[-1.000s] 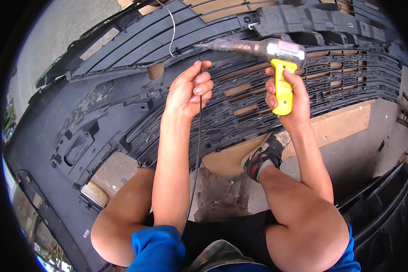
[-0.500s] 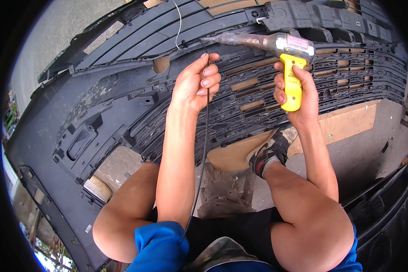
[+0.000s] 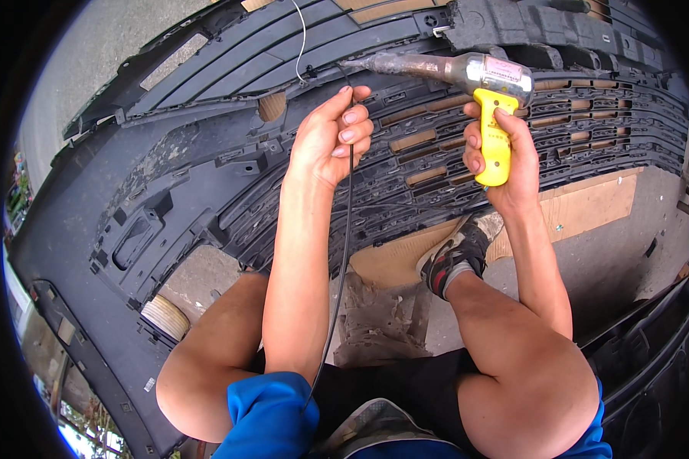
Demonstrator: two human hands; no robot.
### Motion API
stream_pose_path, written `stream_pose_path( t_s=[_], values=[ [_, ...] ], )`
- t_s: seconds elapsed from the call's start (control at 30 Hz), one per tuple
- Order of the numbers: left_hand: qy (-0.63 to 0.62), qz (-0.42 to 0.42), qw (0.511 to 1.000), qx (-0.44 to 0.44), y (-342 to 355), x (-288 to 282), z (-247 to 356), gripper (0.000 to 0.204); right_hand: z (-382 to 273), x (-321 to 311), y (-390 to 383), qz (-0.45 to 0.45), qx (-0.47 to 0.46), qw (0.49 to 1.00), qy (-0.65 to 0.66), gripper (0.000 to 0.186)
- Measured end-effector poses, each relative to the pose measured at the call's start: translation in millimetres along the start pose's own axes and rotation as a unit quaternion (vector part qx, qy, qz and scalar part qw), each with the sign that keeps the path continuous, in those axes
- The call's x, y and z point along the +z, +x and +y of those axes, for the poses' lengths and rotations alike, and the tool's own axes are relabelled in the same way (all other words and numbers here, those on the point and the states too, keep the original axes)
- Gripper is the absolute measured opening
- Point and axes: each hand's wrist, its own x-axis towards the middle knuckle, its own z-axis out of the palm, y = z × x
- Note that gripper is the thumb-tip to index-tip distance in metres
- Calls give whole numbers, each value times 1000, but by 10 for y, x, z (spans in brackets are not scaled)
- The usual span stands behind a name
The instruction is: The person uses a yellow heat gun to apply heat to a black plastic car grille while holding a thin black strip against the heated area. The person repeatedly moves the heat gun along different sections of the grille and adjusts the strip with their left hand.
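My right hand (image 3: 517, 149) is wrapped round the yellow handle of a hot-air gun (image 3: 413, 67), thumb on the handle. The gun's metal barrel points left, its narrow nozzle close over the edge of a black plastic car bumper (image 3: 76, 222). My left hand (image 3: 329, 141) pinches a thin black plastic rod (image 3: 347, 222), fingers curled round it. Above the fingertips the rod's short upper end bends toward the bumper seam by the nozzle; whether it touches the seam I cannot tell. Below, its long tail hangs down past my left forearm to the blue cloth at my lap.
A thin white wire (image 3: 304, 38) stands up from the bumper left of the nozzle. Slatted grille sections (image 3: 436, 183) lie under both hands, with cardboard (image 3: 589, 210) beneath. My shoe (image 3: 455, 260) is at the near edge. Another black part (image 3: 651, 367) lies at the right.
The rod's upper end curves a little more beside the nozzle. The gun has shifted very slightly; both hands keep their grips and almost the same places.
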Motion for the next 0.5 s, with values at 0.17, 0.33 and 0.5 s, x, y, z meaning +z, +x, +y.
stream_pose_path(
  t_s=[0.17,0.33,0.5],
  values=[
    [-6,-4,1000,-2,-3,-7,16,22,1,-3,5,-3,3,1000,-1,36],
    [-7,-4,1000,-3,10,-17,21,22,1,-3,0,-4,0,1000,-4,36],
    [-1,-1,1000,2,0,-10,25,22,-4,8,-2,-3,1,1000,-5,36]
  ],
)
